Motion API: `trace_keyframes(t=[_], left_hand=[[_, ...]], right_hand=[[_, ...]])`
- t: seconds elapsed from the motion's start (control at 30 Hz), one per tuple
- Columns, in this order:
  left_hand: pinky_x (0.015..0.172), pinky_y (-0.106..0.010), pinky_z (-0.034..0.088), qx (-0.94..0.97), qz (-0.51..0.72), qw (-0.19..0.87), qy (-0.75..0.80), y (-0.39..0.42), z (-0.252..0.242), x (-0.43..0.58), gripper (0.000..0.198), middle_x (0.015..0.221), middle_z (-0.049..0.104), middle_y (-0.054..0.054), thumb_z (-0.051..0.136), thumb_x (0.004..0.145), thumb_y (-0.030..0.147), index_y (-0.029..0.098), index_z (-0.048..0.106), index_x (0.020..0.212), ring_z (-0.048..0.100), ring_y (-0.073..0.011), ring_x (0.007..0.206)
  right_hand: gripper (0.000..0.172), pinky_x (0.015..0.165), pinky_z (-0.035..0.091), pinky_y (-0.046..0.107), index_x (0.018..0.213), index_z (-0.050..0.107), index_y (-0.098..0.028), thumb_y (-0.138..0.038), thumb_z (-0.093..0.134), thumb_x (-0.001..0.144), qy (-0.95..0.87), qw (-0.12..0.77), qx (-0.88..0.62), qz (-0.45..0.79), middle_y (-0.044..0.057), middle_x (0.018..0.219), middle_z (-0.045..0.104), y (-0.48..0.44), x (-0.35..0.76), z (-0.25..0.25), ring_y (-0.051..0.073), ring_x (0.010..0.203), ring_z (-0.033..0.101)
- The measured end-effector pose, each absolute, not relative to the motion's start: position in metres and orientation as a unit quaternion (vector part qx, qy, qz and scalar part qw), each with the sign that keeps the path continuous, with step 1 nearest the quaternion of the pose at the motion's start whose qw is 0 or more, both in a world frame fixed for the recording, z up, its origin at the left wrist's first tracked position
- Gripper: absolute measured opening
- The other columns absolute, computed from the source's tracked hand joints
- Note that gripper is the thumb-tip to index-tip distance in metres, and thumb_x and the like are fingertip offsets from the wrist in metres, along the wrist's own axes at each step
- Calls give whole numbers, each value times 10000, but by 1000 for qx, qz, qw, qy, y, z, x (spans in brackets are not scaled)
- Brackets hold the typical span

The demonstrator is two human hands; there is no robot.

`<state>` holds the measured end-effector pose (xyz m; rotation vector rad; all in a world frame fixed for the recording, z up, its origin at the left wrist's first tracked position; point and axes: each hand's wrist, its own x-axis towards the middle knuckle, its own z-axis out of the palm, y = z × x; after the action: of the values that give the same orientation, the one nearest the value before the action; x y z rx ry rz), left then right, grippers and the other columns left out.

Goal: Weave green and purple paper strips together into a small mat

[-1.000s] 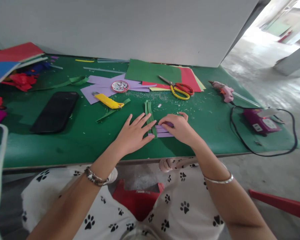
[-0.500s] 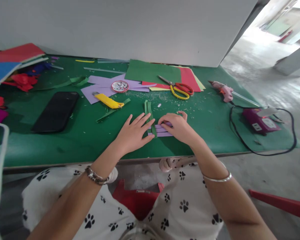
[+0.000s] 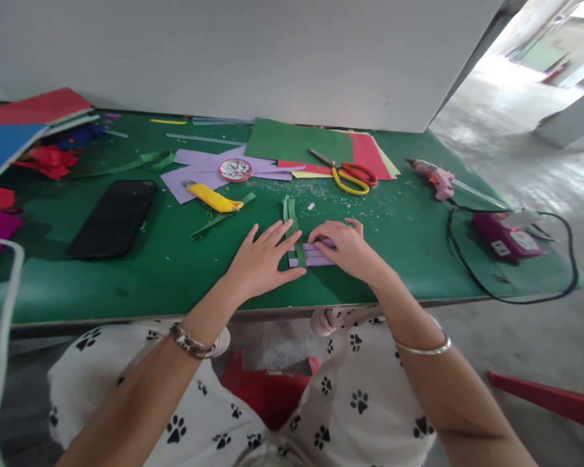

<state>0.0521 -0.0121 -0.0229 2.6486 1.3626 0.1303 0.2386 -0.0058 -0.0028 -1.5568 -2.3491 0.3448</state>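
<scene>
My left hand lies flat on the green table, fingers spread, with its fingertips on the green paper strips. These strips cross several purple paper strips laid side by side. My right hand rests on the purple strips with its fingers curled and pinched on one of them. Both hands meet at the crossing of the strips, near the table's front edge.
A black phone lies to the left. Behind the hands are a yellow utility knife, a small round dish, purple and green paper sheets, and scissors. A glue gun and purple device with a black cable lie right.
My hands have hardly moved; my right fingers shifted slightly along the purple strips. The view has drifted a little.
</scene>
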Motion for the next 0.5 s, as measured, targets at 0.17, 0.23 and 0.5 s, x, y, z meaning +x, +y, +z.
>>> trace_keyframes(t=[0.17, 0.23, 0.5], left_hand=[[1079, -519, 159, 885, 52, 79, 457, -13, -22, 52, 642, 1475, 227, -65, 371, 847, 562, 233, 261, 1387, 230, -247, 1339], [1072, -526, 174, 885, 61, 78, 455, -13, -21, 52, 647, 1472, 234, -78, 388, 843, 558, 230, 259, 1386, 246, -251, 1333], [984, -439, 345, 896, 151, 50, 415, -17, -19, 53, 472, 1345, 411, -112, 516, 820, 435, 212, 473, 1234, 423, -269, 1197]], right_hand=[[197, 918, 198, 429, 796, 600, -229, -114, 445, 759, -815, 146, -547, 126, -7, 789, 614, -6, 238, -1, 168, 839, 567], [199, 921, 198, 429, 798, 599, -228, -109, 445, 756, -815, 144, -547, 127, -7, 789, 611, -6, 238, -1, 166, 840, 567], [200, 942, 203, 461, 812, 599, -233, -121, 440, 765, -818, 151, -548, 86, 29, 876, 606, -9, 236, -1, 200, 924, 553]])
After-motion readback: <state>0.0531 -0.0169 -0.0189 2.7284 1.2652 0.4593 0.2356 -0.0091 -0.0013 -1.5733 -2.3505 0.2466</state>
